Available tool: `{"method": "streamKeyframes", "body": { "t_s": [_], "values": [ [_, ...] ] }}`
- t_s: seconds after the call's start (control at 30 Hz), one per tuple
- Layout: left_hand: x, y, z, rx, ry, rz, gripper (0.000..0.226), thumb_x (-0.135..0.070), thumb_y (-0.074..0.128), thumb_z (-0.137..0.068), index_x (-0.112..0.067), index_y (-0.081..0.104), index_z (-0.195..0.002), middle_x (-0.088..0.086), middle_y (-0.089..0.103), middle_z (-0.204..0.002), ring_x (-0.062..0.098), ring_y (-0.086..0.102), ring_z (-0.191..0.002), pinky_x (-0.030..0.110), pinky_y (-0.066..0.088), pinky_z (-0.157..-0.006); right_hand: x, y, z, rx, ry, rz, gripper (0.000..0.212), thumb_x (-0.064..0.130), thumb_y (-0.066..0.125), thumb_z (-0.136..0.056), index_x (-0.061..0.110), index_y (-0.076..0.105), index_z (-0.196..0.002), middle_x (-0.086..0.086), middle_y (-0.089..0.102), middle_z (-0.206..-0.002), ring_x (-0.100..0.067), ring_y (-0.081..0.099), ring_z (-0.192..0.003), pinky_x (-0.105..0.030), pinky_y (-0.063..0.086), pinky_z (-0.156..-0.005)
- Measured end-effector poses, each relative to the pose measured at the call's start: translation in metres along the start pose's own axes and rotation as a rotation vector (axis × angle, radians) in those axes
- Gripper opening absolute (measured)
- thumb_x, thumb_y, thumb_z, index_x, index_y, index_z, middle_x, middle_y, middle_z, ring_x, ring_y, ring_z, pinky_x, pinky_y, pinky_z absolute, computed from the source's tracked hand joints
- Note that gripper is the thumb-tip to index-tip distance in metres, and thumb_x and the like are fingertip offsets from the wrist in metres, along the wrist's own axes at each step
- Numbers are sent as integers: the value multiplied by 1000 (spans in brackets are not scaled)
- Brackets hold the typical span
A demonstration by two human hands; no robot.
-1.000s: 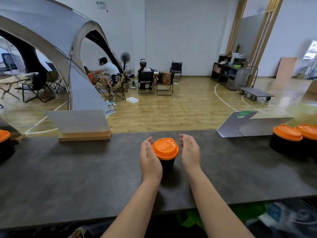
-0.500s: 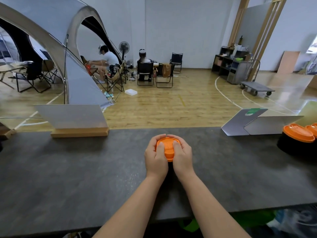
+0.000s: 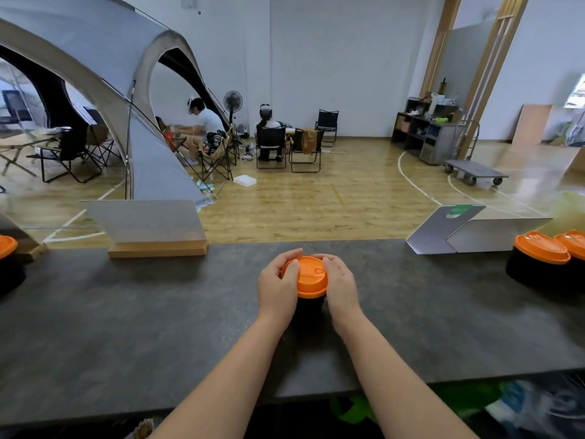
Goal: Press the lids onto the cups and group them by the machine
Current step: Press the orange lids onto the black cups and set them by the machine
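Note:
A black cup point(image 3: 310, 312) with an orange lid point(image 3: 311, 277) stands at the middle of the dark counter point(image 3: 126, 327). My left hand point(image 3: 278, 286) wraps the lid's left side, its fingers curled over the far rim. My right hand point(image 3: 340, 283) clasps the lid's right side. Two more black cups with orange lids point(image 3: 541, 248) point(image 3: 574, 243) stand together at the counter's right end. Another orange-lidded cup point(image 3: 6, 248) shows partly at the far left edge. No machine is in view.
A sign in a wooden base point(image 3: 152, 229) stands at the counter's back left. Folded grey cards point(image 3: 468, 229) stand at the back right. Beyond the counter lie a wooden floor, a tent, folding chairs and seated people.
My hands closed in from either side of the cup, pressed down on top of the lid, and now grip the lid's sides with its top uncovered.

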State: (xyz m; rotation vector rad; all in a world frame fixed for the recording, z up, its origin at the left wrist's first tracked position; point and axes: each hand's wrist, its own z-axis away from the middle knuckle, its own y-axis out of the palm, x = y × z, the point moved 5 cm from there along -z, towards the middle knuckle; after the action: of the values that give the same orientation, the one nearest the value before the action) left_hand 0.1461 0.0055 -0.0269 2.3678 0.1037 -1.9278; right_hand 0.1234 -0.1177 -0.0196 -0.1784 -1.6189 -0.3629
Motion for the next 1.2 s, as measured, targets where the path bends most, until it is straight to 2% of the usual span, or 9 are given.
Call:
{"method": "streamKeyframes", "body": {
  "t_s": [0.13,0.27,0.43,0.6,0.7,0.83,0.9,1.0,1.2],
  "values": [
    [3,5,9,-51,-42,-40,26,-24,50,-101,-28,68,-120,-6,67,-118,12,62,-109,35,54,-94,-5,7,2,53,-35,-55,30,17,38,-103,16,67,-102,-1,69,-97,-6,66,-82,-19,52,-69],
    [1,7,17,-105,53,-41,31,-30,42,-96,-27,66,-115,-11,66,-113,6,60,-106,25,51,-90,1,5,-4,110,-100,-35,32,5,36,-102,5,67,-105,-4,70,-98,0,67,-79,-15,52,-68],
    [2,8,15,-124,109,-31,38,-30,39,-89,-23,68,-111,-8,67,-111,3,61,-103,23,49,-89,-1,6,-8,112,-125,-3,34,3,33,-101,0,67,-105,-6,68,-99,1,65,-80,-14,51,-70],
    [3,3,13,-63,119,-72,35,-30,41,-90,-24,69,-110,-5,70,-110,11,64,-105,40,52,-95,-8,4,-3,57,-81,-20,38,19,35,-102,19,72,-97,1,72,-98,-7,68,-89,-18,52,-74],
    [3,-6,7,-6,95,-121,36,-35,40,-94,-27,71,-110,-6,72,-110,11,65,-104,43,53,-94,-12,2,2,73,-96,-4,36,21,34,-104,21,70,-102,-1,71,-106,-12,66,-98,-22,52,-81],
    [-5,-24,13,-189,75,-163,35,-36,40,-105,-28,74,-101,-13,72,-99,5,66,-97,19,49,-84,-17,2,8,52,-149,37,25,13,36,-103,19,60,-108,-1,66,-106,-17,63,-100,-19,49,-83],
    [-5,-20,22,-179,43,-116,32,-36,41,-104,-30,72,-104,-18,70,-99,-1,64,-96,8,44,-77,-20,5,12,56,-197,56,24,20,34,-103,20,56,-114,5,63,-107,-8,61,-99,-11,46,-80],
    [-1,-8,33,-134,64,-55,30,-39,37,-104,-31,64,-116,-19,66,-103,-6,61,-97,3,42,-75,-22,9,16,88,-248,52,41,31,29,-94,20,54,-123,11,60,-115,10,59,-97,-7,44,-81],
    [7,-4,34,-205,122,-53,42,-40,23,-99,-30,58,-121,-20,61,-108,-10,57,-100,7,45,-79,-23,8,10,119,-343,63,43,42,30,-91,22,56,-117,8,61,-116,2,59,-102,-10,44,-84]
  ]
}}
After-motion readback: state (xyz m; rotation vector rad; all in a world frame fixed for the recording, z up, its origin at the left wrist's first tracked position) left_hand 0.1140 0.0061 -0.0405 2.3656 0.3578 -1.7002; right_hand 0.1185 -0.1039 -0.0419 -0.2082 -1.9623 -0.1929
